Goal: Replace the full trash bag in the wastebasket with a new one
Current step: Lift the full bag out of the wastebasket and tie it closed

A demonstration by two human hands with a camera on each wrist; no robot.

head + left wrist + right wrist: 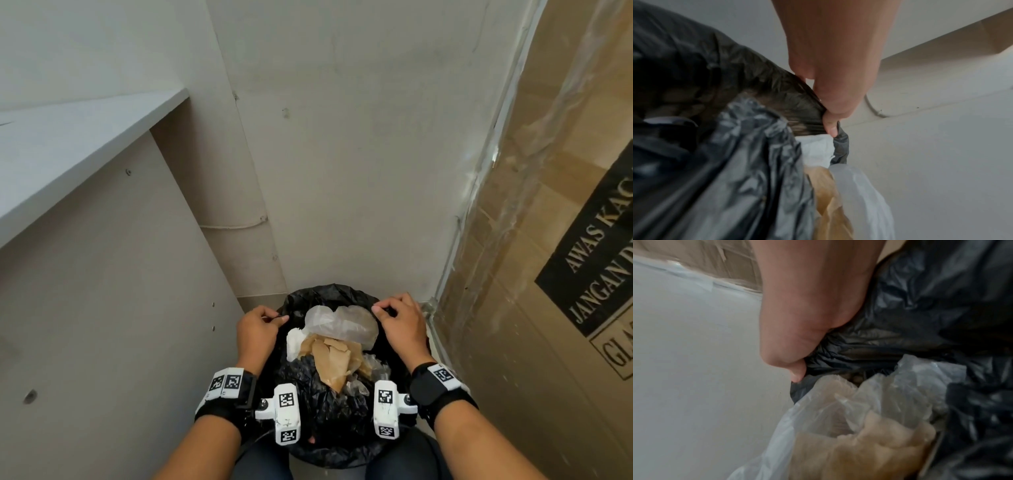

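A black trash bag (329,407) lines a round wastebasket on the floor in a corner, stuffed with brown paper (334,359), white tissue (294,342) and a clear plastic bag (339,323). My left hand (260,329) pinches the bag's rim on the left side. In the left wrist view the left hand (830,120) grips gathered black film (777,91). My right hand (397,318) pinches the rim on the right; the right wrist view shows the right hand (797,368) curled round bunched black plastic (869,340). The basket itself is hidden under the bag.
A pale wall (342,154) stands directly behind the basket. A grey cabinet side with a shelf (68,144) closes in the left. A tall plastic-wrapped cardboard box (548,240) with a black warning label stands close on the right.
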